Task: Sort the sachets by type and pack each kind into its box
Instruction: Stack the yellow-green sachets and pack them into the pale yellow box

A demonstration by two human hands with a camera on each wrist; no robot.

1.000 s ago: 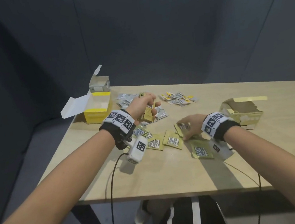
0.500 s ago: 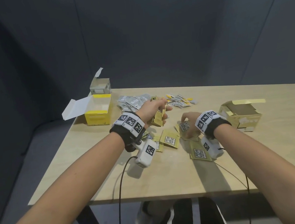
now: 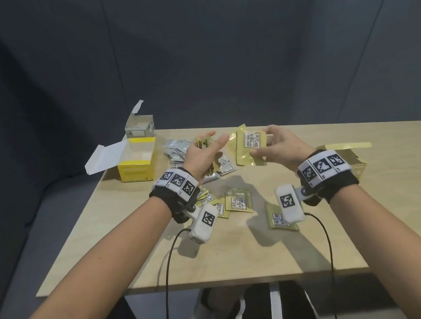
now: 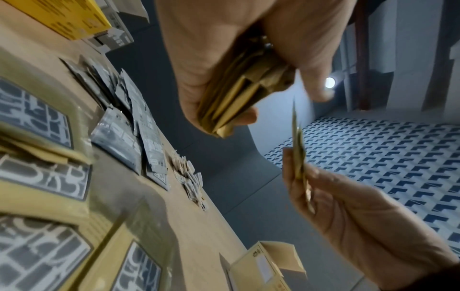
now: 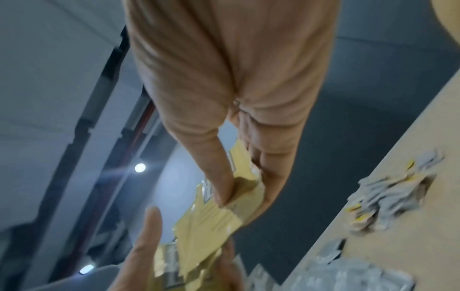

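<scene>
Right wrist camera (image 3: 289, 206) hides part of a gold sachet (image 3: 276, 218)

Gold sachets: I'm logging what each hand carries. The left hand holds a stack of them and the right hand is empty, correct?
Not quite. The left hand does hold a stack of gold sachets, but the right hand pinches gold sachets too, as the head view shows.

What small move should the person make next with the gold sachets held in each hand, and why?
Probably bring the right hand across and tuck its flat gold foil sachets into the stack of gold sachets gripped by the left hand. Both hands are raised and close together, and the left fingers are spread as if to receive.
</scene>
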